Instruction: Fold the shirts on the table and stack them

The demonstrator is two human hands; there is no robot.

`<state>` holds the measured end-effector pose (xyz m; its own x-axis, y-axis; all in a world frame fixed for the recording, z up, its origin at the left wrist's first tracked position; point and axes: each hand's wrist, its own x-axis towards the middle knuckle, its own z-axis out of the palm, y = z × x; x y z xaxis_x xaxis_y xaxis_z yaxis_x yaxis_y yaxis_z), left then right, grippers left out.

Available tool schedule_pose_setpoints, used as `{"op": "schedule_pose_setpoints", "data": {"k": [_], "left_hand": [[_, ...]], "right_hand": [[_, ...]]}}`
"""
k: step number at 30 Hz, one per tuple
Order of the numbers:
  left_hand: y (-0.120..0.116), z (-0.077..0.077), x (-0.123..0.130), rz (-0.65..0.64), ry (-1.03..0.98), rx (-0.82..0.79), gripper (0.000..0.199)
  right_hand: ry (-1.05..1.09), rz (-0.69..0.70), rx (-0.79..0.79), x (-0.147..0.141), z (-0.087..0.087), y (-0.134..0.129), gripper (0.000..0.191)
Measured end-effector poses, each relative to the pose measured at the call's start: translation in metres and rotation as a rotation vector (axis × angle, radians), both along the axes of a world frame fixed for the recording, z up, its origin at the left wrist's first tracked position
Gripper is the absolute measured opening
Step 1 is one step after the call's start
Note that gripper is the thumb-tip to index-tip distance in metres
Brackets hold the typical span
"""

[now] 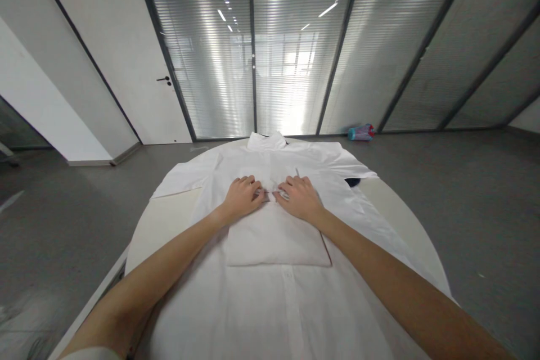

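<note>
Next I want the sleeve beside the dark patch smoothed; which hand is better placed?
Probably the right hand: it rests on that sleeve's side of the white shirt, nearer to it. The left hand is farther across.

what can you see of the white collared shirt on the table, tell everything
The white, collared, cotton-looking shirt lies spread, lightly creased, on the round white table. Its collar sits at the far end, a sleeve extends to each side, and a narrow placket strip runs down the near part, which leaves the picture's bottom. A flat, pale, rectangular fabric-looking piece lies on its middle, with the left hand and right hand at that piece's far edge.
</note>
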<state>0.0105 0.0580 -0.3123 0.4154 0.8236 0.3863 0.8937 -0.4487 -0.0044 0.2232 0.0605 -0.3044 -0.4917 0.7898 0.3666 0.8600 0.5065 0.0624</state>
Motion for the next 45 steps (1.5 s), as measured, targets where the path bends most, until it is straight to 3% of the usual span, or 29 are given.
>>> {"op": "schedule_pose_setpoints", "data": {"k": [4,7,10,15,18,22,27,32,37,41,45], "left_hand": [[0.033,0.019,-0.001,0.083,-0.172,-0.130,0.023],[0.059,0.023,0.004,0.083,-0.226,-0.083,0.027],[0.073,0.007,0.012,0.057,-0.206,-0.076,0.039],[0.081,-0.026,0.009,0.095,-0.061,-0.337,0.053],[0.087,-0.029,-0.001,0.105,-0.060,-0.388,0.059],[0.088,-0.027,-0.020,0.159,-0.098,-0.429,0.068],[0.082,-0.033,-0.045,0.225,-0.148,-0.423,0.070],[0.083,-0.038,-0.056,0.256,-0.482,-0.371,0.053],[0.092,-0.030,-0.058,0.262,-0.682,-0.383,0.052],[0.089,-0.020,-0.055,0.175,-0.901,-0.463,0.063],[0.070,-0.010,-0.050,-0.034,-1.431,-0.711,0.065]], "right_hand": [[0.122,-0.079,-0.033,-0.012,0.017,0.025,0.041],[0.189,-0.094,-0.039,-0.026,0.018,0.051,0.042],[0.157,-0.107,-0.132,-0.037,0.004,0.068,0.051],[0.061,-0.117,-0.437,-0.038,-0.021,0.082,0.063],[0.053,-0.096,-0.539,-0.035,-0.023,0.091,0.069],[0.073,-0.083,-0.531,-0.030,-0.024,0.097,0.072],[0.117,-0.207,-0.494,-0.012,-0.025,0.096,0.073],[0.154,-0.370,-0.393,0.016,-0.024,0.097,0.074],[0.278,-0.306,-0.349,0.029,-0.025,0.099,0.064],[0.666,-0.243,-0.469,0.032,-0.024,0.098,0.072],[1.122,0.013,-0.719,0.040,-0.021,0.091,0.084]]}}
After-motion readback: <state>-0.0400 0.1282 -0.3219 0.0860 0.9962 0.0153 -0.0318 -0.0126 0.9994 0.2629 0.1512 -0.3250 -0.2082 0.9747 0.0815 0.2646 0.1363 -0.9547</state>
